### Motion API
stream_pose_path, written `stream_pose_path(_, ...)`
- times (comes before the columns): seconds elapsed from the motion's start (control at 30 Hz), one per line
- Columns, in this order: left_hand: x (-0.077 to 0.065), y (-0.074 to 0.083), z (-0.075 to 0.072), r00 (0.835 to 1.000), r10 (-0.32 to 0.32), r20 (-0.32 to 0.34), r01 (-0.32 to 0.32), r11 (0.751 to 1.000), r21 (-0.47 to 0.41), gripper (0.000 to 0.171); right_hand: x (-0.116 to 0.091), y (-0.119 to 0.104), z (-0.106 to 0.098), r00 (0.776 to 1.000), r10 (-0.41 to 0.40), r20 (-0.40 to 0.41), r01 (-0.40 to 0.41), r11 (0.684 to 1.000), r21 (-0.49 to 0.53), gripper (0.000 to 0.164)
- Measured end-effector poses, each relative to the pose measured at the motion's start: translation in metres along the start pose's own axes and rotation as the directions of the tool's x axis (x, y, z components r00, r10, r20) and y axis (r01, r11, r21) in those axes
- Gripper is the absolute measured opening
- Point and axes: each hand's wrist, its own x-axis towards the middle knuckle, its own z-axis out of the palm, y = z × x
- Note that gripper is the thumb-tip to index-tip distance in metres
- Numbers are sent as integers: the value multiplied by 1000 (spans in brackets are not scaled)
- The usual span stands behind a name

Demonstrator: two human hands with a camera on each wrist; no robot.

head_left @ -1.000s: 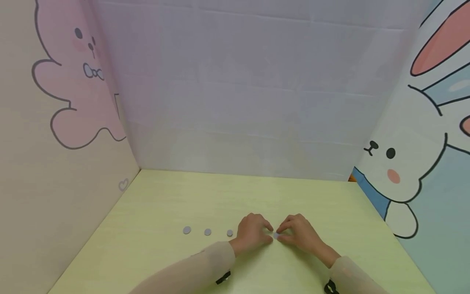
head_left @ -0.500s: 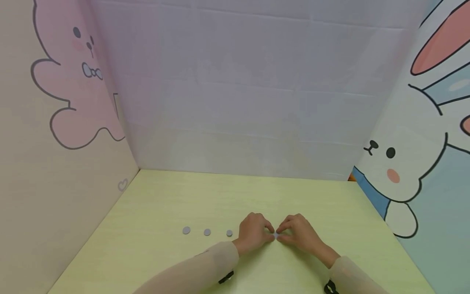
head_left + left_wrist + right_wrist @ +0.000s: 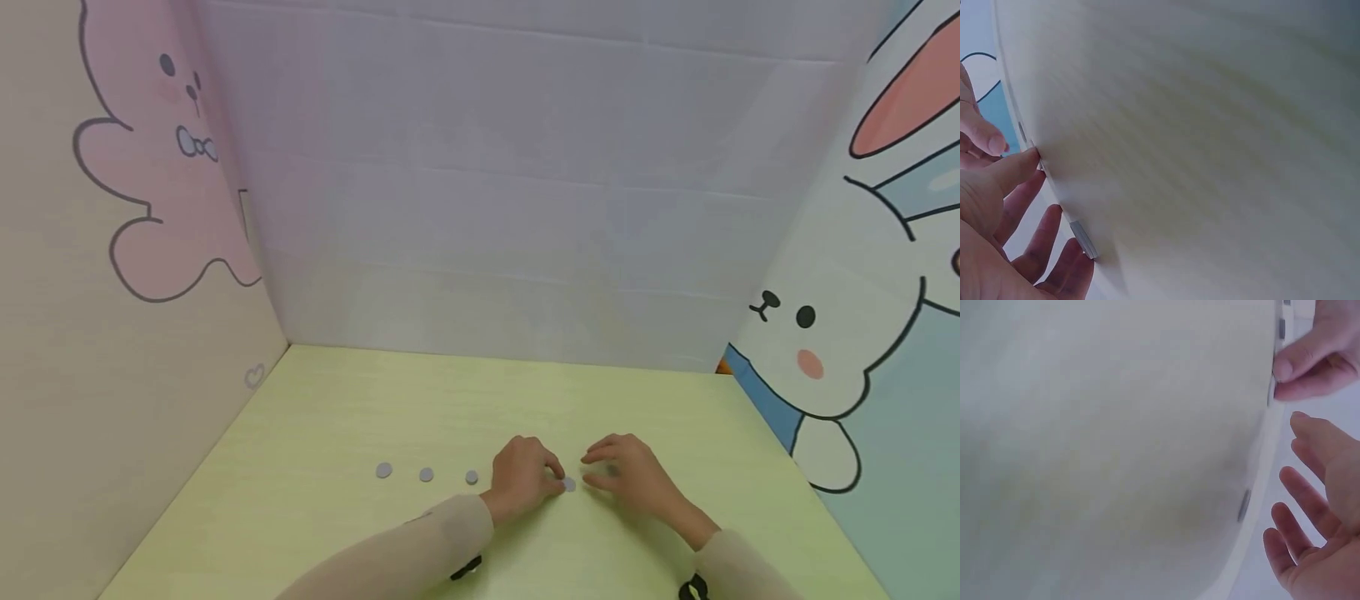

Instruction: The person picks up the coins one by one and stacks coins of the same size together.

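Observation:
My left hand rests low on the table, thumb and index finger pinching the left edge of a silver-grey coin. In the right wrist view that coin lies by the left fingertips. My right hand is to the right, apart from the coin, its fingers loosely spread and holding nothing. Below the other fingers of my left hand, a small stack of coins appears in the left wrist view. Another coin lies near my right fingers in the right wrist view; the hand largely hides it overhead.
Left of the hands, a larger coin, a smaller coin and a thicker coin or stack form a row on the pale yellow table. A white back wall and printed side walls enclose the table.
My right hand has let go of the coin and moved right, its fingers spreading. My left hand has shifted slightly right to the coin's edge. The row at left stays put.

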Motion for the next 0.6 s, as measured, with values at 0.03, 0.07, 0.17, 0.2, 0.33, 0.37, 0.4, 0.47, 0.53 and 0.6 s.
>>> stream_pose_path(0.03, 0, 1, 0, 1000, -3, 4, 3, 1000, -5, 11, -1, 3, -4, 1000, 23, -9, -23, 1000, -7, 17)
stream_pose_path(0.07, -1, 1, -1, 1000, -8, 8, 8, 1000, -7, 11, -2, 5, -7, 999, 48, -15, -48, 999, -10, 19)
stream_pose_path(0.17, -1, 2, -2, 1000, -13, 11, 13, 1000, -20, 11, -6, 13, -17, 992, 124, -1, -124, 992, 3, 29)
stream_pose_path(0.2, -1, 2, -2, 1000, -16, 11, 16, 1000, -19, 11, -8, 15, -19, 989, 146, 15, -146, 989, 12, 32)
stream_pose_path(0.33, -1, 1, 0, 1000, -9, -4, 9, 1000, -20, 12, -16, 24, -24, 978, 193, 85, -198, 979, 54, 38)
stream_pose_path(0.37, -1, 1, 0, 1000, -7, -8, 7, 1000, -22, 12, -18, 26, -24, 976, 197, 98, -203, 977, 59, 39)
stream_pose_path(0.4, -1, 1, 0, 1000, -2, -14, 2, 1000, -25, 12, -19, 29, -23, 974, 201, 106, -207, 977, 58, 38)
stream_pose_path(0.47, -1, 0, 2, 1000, -6, -15, 6, 1000, -20, 12, -21, 32, -23, 973, 202, 115, -210, 976, 57, 37)
stream_pose_path(0.53, 0, 1, 1, 1000, -6, -15, 6, 1000, -27, 11, -22, 35, -23, 972, 202, 120, -209, 977, 47, 33)
stream_pose_path(0.6, 0, 1, 0, 1000, -15, -5, 15, 999, -32, 11, -22, 37, -23, 972, 199, 124, -206, 978, 42, 29)
